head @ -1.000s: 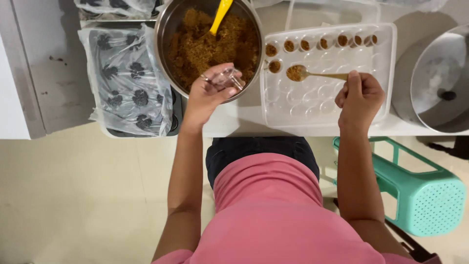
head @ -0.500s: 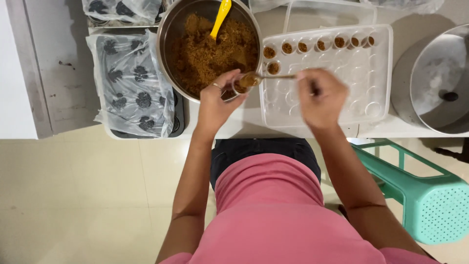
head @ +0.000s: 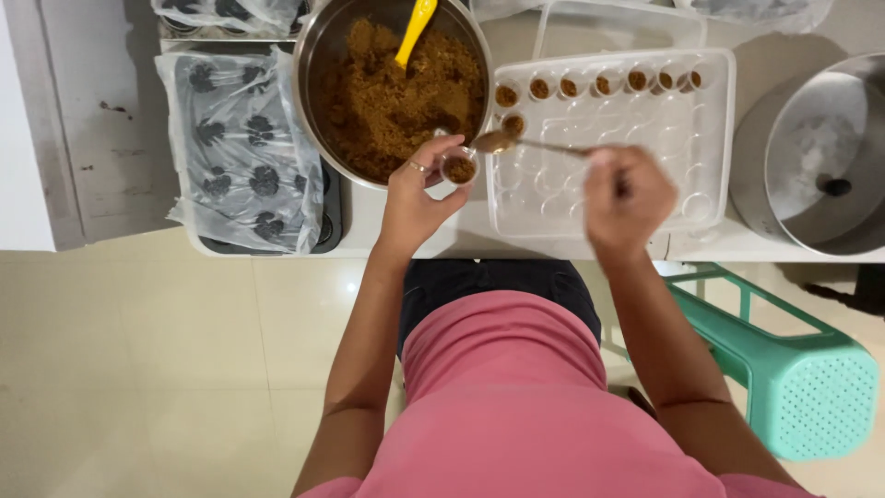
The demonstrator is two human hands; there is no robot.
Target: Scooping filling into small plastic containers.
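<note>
My left hand holds a small clear cup with brown crumbs in it, at the near rim of a large metal bowl of brown crumb mix. A yellow spatula stands in the mix. My right hand holds a metal spoon whose bowl is just above and right of the cup. Under it lies a clear plastic tray with several filled small cups along its far row.
A dark baking tray wrapped in clear plastic lies left of the bowl. A big empty steel pot stands at the right. A teal plastic stool is on the floor to my right. The white table edge runs in front of me.
My left hand brought the cup from over the bowl toward the tray. My right hand swung the loaded spoon left to the cup, and the cup now holds crumbs.
</note>
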